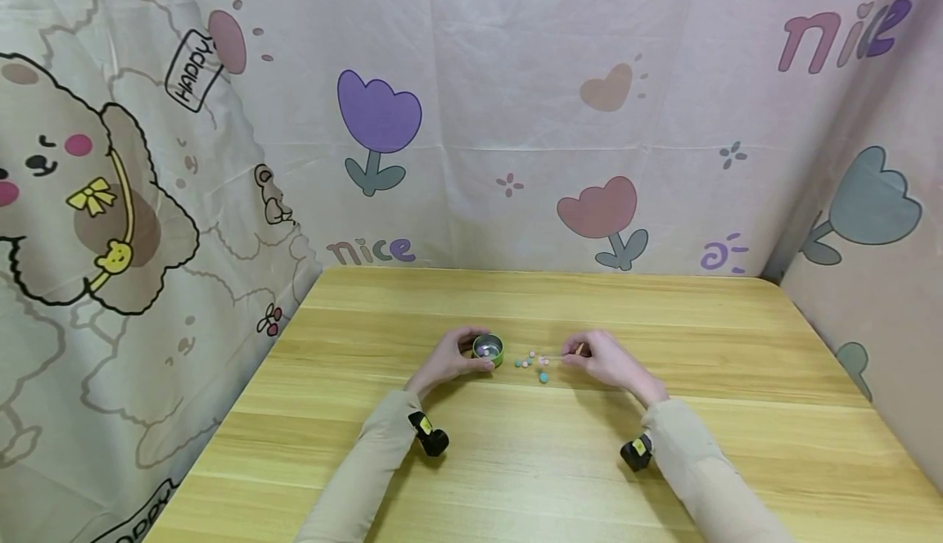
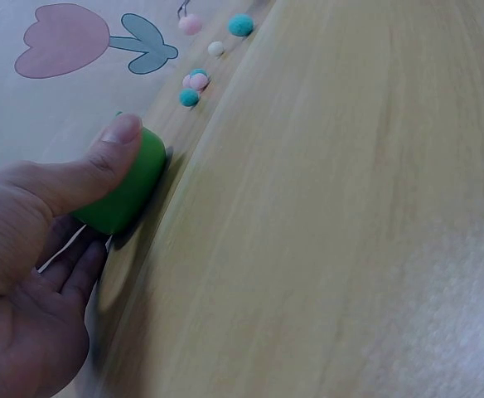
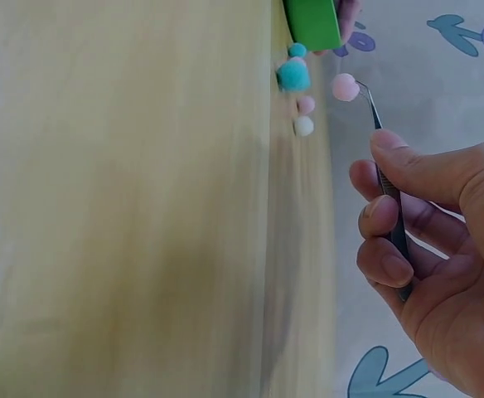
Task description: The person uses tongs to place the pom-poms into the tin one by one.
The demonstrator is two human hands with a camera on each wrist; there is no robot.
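Observation:
My left hand [image 1: 453, 356] grips a small round green tin [image 1: 498, 359] standing on the table, thumb on the near side and fingers around the far side. A few small pale balls show inside it. In the right wrist view, my right hand [image 3: 449, 224] holds dark bent-tip tweezers [image 3: 389, 186] between thumb and fingers. At their tips is a pink pom-pom [image 3: 346, 87], apparently raised off the table. Between the hands lie several loose pom-poms, among them a larger teal one [image 1: 543, 377], a smaller teal one [image 2: 189, 98] and a white one [image 3: 303, 126].
The wooden table [image 1: 516, 469] reaches back to a patterned cloth [image 1: 486, 117], which hangs along the far edge and both sides. Black wrist cameras sit on the left sleeve [image 1: 368, 453] and the right sleeve [image 1: 700, 461].

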